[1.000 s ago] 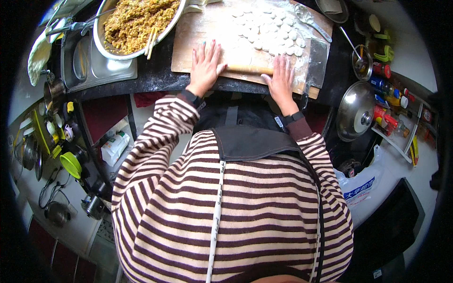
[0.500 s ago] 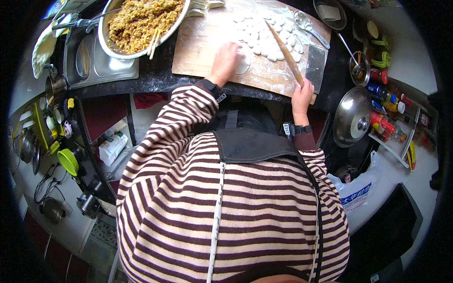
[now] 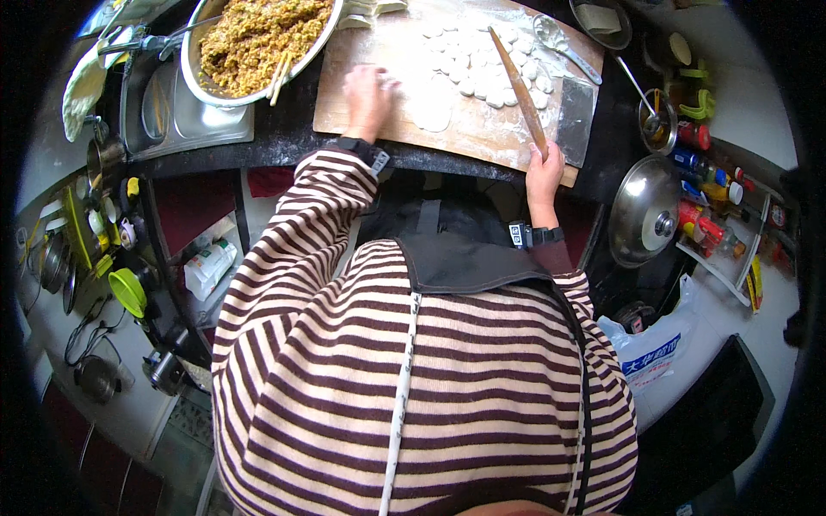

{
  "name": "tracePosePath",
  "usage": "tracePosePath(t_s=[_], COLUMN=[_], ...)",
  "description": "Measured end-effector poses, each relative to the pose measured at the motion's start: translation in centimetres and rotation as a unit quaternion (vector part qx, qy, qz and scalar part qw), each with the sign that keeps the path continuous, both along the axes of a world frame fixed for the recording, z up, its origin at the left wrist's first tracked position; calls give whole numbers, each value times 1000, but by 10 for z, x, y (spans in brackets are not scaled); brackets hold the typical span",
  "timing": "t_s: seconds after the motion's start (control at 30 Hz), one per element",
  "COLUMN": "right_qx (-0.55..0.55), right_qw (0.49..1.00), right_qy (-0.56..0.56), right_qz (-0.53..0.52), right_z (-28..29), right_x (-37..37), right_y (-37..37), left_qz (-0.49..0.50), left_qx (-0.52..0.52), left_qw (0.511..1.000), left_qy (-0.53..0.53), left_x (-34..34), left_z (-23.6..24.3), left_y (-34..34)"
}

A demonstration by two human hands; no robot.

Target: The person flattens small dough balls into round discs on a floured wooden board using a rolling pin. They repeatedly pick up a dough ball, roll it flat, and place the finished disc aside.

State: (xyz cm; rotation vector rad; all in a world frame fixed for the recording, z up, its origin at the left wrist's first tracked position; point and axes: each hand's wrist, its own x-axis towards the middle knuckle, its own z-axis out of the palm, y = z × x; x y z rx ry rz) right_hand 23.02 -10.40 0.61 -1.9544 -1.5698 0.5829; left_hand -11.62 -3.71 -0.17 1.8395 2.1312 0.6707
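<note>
My right hand [image 3: 544, 168] is closed round the near end of a tapered wooden rolling pin [image 3: 518, 90], which slants away over the floury board [image 3: 344, 112]. My left hand [image 3: 368, 96] is over the board's left part, fingers bent down and thumb apart, with nothing visible in it. Between my hands lies a flat round dough wrapper [image 3: 432, 113], touched by neither hand. Beyond it, several small white dough pieces [image 3: 469, 64] are crowded together, partly behind the pin.
A large bowl of minced filling [image 3: 262, 47], with wooden chopsticks [image 3: 279, 79], stands left of the board. Farther left is a steel sink [image 3: 194, 125]. A floury spoon [image 3: 568, 47] lies at the board's far right. A steel lid [image 3: 641, 211] and bottles [image 3: 714, 189] are on the right.
My left hand has moved left, off the dough wrapper, so more of the wrapper shows. My right hand still holds the rolling pin, which has shifted slightly.
</note>
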Motion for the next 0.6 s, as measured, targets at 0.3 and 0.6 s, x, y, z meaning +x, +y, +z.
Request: tracePosePath(t_s=[0.3,0.6], right_qx=[10,2], right_qw=[1000,999], right_qy=[19,42], right_qz=[-7,-34], right_z=[0,-7], right_x=[-2,4], right_y=[-1,-3], left_qz=[-104,113], left_qx=[-72,-36], left_qw=[992,987], left_qy=[-23,109], left_x=[58,-36], left_z=[-6,6], left_y=[-5,-2])
